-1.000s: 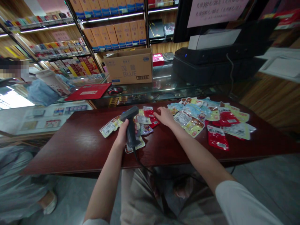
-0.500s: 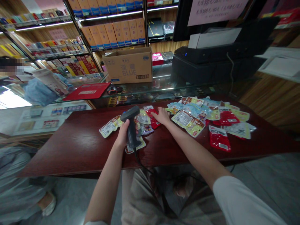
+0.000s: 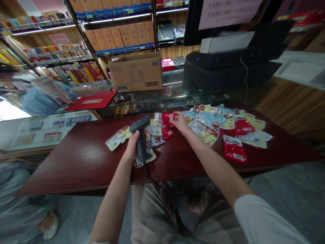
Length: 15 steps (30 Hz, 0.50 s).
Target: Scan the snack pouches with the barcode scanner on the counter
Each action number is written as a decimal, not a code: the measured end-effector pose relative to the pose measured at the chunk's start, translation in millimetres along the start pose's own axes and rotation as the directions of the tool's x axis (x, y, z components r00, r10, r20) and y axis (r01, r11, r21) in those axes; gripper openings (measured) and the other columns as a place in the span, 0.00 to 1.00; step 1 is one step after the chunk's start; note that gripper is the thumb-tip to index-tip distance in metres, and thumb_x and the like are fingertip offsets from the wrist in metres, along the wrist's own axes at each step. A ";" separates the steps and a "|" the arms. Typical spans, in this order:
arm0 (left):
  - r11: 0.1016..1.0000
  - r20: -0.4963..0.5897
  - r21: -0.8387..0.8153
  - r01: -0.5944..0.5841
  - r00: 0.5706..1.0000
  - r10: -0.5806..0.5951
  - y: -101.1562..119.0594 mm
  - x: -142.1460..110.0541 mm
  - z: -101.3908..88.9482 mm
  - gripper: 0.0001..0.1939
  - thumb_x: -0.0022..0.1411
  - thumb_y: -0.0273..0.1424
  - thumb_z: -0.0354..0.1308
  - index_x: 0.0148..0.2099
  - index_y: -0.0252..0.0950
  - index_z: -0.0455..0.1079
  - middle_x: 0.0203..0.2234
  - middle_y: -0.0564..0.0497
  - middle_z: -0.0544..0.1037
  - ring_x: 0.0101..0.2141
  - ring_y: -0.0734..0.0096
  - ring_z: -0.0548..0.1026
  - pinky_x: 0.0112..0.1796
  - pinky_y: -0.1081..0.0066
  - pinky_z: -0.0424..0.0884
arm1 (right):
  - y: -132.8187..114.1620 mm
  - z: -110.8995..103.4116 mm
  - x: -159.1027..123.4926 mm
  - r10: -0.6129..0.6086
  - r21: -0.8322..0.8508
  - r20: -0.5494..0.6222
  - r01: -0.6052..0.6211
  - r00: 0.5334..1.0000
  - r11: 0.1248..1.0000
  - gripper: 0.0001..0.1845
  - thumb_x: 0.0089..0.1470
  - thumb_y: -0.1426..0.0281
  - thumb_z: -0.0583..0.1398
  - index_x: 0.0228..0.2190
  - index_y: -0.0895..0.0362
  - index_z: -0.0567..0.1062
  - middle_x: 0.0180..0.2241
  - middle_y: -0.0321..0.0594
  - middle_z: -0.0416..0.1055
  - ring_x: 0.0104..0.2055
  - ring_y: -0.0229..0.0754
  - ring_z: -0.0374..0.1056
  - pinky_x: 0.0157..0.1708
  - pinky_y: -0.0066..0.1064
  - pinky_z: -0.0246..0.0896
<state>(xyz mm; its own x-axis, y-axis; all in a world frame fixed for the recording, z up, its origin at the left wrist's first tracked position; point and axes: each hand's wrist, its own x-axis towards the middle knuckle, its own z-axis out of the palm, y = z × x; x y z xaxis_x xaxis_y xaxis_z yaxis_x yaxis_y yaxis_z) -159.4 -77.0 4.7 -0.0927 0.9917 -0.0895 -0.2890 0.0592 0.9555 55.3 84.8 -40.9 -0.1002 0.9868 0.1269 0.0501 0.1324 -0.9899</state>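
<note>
My left hand [image 3: 132, 145] is wrapped round the handle of a black barcode scanner [image 3: 142, 140], its head up and its cord running down off the table edge. Between the fingers of my right hand [image 3: 180, 122] is the right end of a red snack packet [image 3: 167, 119], lifted over the table. Below it lies another red packet [image 3: 167, 133]. Several yellow and purple snack packets [image 3: 155, 130] lie around and partly behind the scanner. A yellow packet [image 3: 118, 138] rests left of my left hand. Right of my right hand spreads a pile of snack packets [image 3: 205, 127].
The dark red wooden table [image 3: 83, 159] meets a glass counter holding a cardboard box [image 3: 137, 73], a computer mouse [image 3: 122, 98] and a red mat [image 3: 92, 100]. Black till equipment [image 3: 215, 67] stands at the back right. Another person [image 3: 38, 96] is at the far left.
My right hand has closed on a red packet and lifted it, turning it sideways; a second red packet now shows beneath. The scanner stays in my left hand, almost unmoved.
</note>
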 end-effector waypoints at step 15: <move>0.998 0.137 0.051 0.032 0.990 -0.039 -5.2 -4.4 7.4 0.34 0.49 0.59 0.63 0.43 0.34 0.75 0.27 0.47 0.76 0.25 0.67 0.75 0.22 0.71 0.66 | -11.7 23.2 -20.4 0.001 0.536 0.102 -0.055 0.995 0.843 0.28 0.35 0.70 0.70 0.35 0.49 0.60 0.38 0.28 0.70 0.44 0.40 0.73 0.51 0.47 0.73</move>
<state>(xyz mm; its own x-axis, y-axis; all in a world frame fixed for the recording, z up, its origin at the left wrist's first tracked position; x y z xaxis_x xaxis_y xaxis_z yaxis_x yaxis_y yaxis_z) -150.4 -80.8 2.2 0.0495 0.9950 -0.0871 -0.2428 0.0966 0.9653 33.7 61.0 -33.4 -0.2009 0.9723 0.1191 -0.4844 0.0071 -0.8748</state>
